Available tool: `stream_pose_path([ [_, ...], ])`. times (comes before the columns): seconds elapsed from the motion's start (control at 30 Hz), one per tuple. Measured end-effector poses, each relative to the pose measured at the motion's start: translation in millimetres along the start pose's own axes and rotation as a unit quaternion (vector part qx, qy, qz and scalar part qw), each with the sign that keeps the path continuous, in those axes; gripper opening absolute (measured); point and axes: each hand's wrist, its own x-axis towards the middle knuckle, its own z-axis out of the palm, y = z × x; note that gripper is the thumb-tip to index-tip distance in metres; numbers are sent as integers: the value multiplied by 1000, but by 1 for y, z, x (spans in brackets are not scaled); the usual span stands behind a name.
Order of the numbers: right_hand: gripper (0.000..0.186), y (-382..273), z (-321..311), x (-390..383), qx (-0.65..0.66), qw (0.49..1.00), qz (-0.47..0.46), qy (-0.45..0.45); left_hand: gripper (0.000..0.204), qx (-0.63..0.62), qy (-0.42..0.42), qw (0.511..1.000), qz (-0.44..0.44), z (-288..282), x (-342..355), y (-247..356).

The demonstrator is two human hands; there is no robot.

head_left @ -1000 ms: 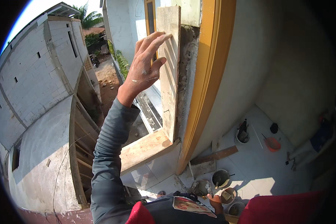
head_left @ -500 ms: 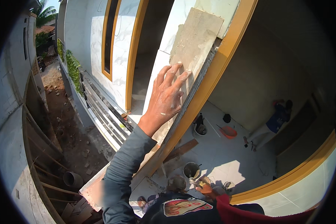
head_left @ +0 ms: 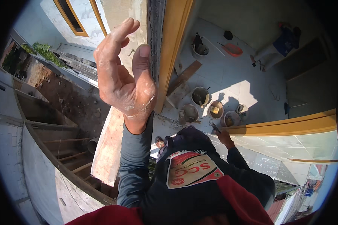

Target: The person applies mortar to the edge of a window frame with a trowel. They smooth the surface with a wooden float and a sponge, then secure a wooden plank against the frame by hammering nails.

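Note:
My left hand [head_left: 125, 77], dusted with pale mortar, is raised in front of a narrow cement-coated wall strip [head_left: 130, 9]. Its fingers are bent, the thumb stands apart, and it holds nothing. Whether it touches the wall is unclear. Beside the hand runs the strip's rough dark edge [head_left: 156, 30], then an orange-brown wooden door frame [head_left: 176, 37]. Lower right, my right hand [head_left: 226, 139] is closed around a small grey metal hand tool [head_left: 215, 128], whose kind I cannot make out. That hand is above the buckets' near side.
Several mortar buckets [head_left: 190, 113] stand on the tiled floor, one with a yellow sponge [head_left: 214, 110]. A plank [head_left: 184, 77] and an orange basin [head_left: 233, 49] lie farther in. Another person [head_left: 284, 43] bends by the far wall. A pale board [head_left: 108, 150] juts out beside my left forearm.
My view has swung downward and right. My left hand has come off the flat cement-coated surface and turned, thumb toward the door frame. My right hand now shows more clearly, farther from my body.

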Motion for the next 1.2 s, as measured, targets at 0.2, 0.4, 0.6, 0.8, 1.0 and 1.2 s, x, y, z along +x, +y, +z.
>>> stream_pose_path([
  [0.2, 56, 21, 25, -14, 96, 985, 120, -77, 59, -28, -312, 913, -261, 2, -171, 29],
  [0.4, 50, 50, 56, 72, 85, 976, 167, -110, 47, 185, -435, 688, -551, -52, -353, -12],
  [0.6, 40, 91, 108, 217, 66, 963, 213, -154, 54, 235, -506, 510, -654, -35, -432, -39],
  [0.8, 35, 197, 231, 338, 14, 959, 240, -148, 51, 215, -480, 450, -722, -14, -567, -75],
  [1.0, 33, 250, 337, 410, 43, 980, 170, -98, 49, 235, -384, 374, -811, 11, -668, -122],
  [1.2, 12, 366, 475, 423, 257, 961, 97, 26, 48, 222, -341, 345, -846, -7, -769, -161],
])
